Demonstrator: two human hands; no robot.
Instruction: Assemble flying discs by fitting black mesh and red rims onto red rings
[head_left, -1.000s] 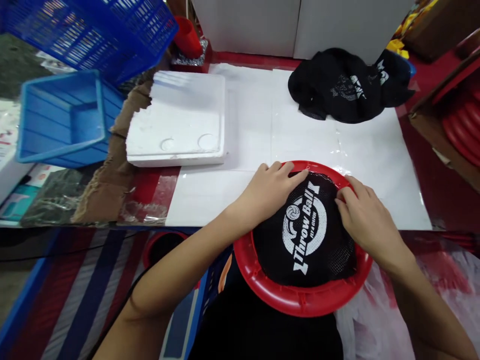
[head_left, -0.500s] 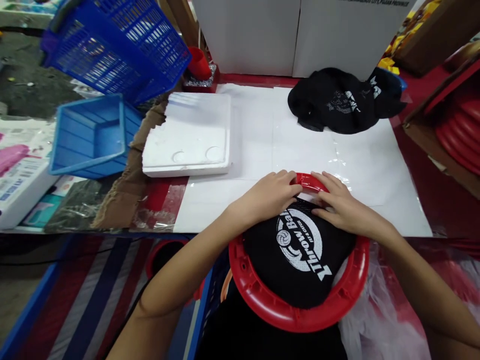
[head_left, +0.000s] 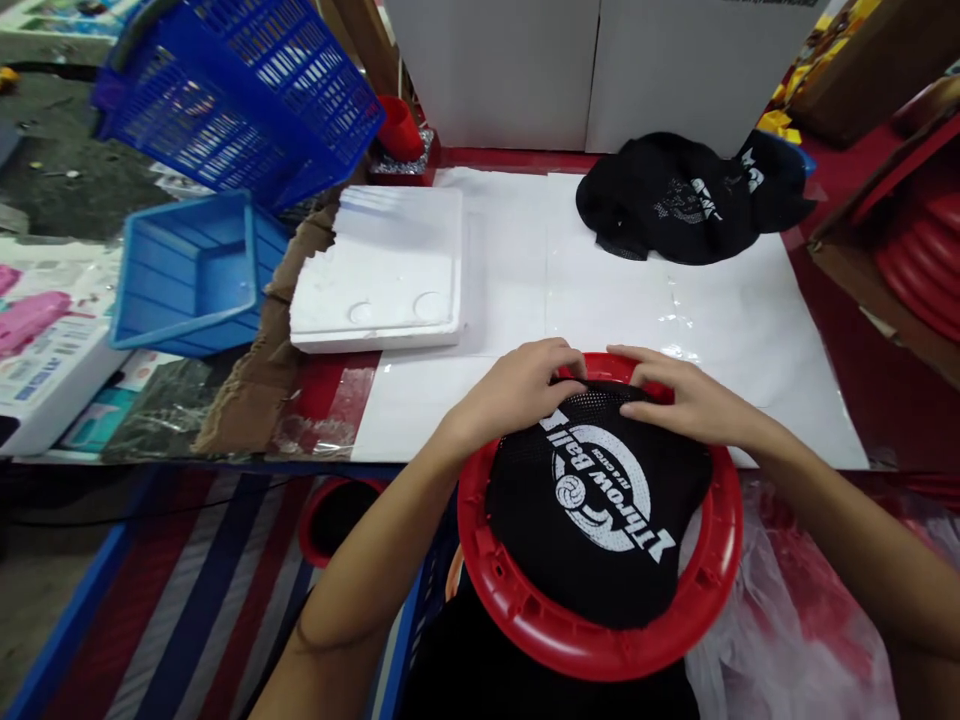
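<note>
So the black mesh "Throw Ball" fabric [head_left: 600,500] is lying across the red plastic ring [head_left: 600,655] at the table's near edge. Left hand [head_left: 525,390] comes in from the left, fingers bent, pinching the fabric's far edge. Right hand [head_left: 679,400] mirrors it, fingers spread over ring and fabric, thumb on the mesh. White foam slab [head_left: 382,265]'s beyond, off to the left.

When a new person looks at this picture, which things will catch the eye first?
Probably the bright red ring at the front edge of the table, with black printed fabric across it and the left hand and right hand at its far side. Next, perhaps, the tilted blue basket at the upper left.
</note>
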